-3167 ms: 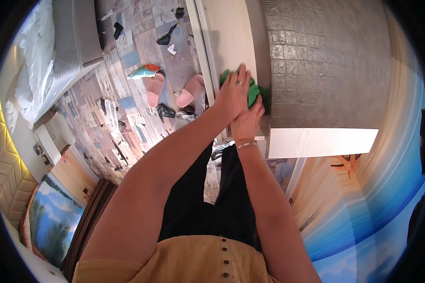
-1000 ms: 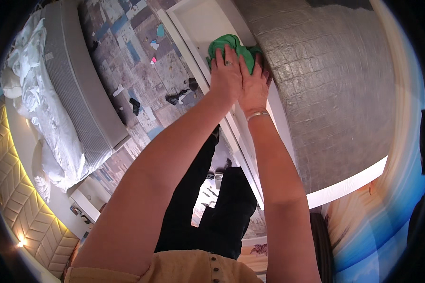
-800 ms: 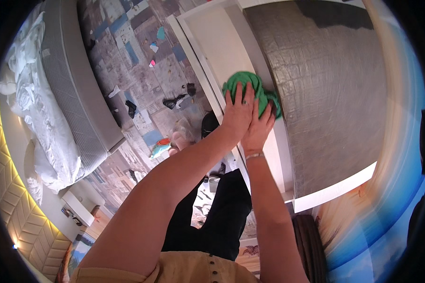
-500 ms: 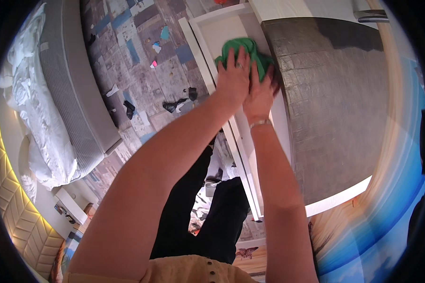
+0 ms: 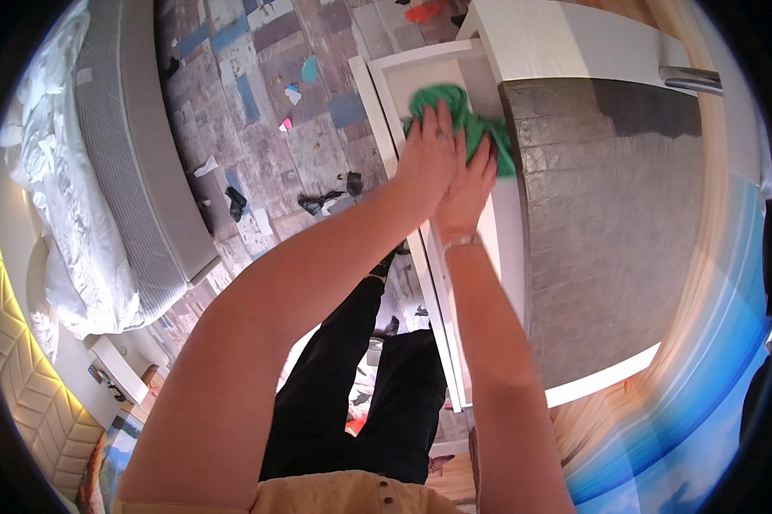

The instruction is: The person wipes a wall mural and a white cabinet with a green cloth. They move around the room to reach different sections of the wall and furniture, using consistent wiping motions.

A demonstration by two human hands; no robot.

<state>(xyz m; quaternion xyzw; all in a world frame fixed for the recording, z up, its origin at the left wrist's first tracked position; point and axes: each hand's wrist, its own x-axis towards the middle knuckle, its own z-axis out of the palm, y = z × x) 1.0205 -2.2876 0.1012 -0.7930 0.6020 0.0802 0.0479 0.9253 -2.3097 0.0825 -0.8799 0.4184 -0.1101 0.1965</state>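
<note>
A green cloth (image 5: pixel 472 120) lies flat against the white frame (image 5: pixel 506 248) of a tall piece of furniture, next to its grey textured panel (image 5: pixel 609 214). My left hand (image 5: pixel 429 158) presses on the cloth with fingers spread. My right hand (image 5: pixel 470 184) presses beside it, partly overlapped by the left, fingertips on the cloth. A thin bracelet sits on my right wrist. Both arms reach far out from the lower edge.
A bed with a grey mattress (image 5: pixel 137 154) and white bedding (image 5: pixel 52 171) stands at the left. Scraps and small dark items (image 5: pixel 317 201) litter the patterned floor (image 5: pixel 275 103). A metal handle (image 5: pixel 690 81) sticks out at the upper right. A blue picture wall (image 5: pixel 694 403) runs along the right.
Both hands with the green cloth have slid back and forth along the white frame, ending higher near the top edge of the grey panel. The view has tilted with them.
</note>
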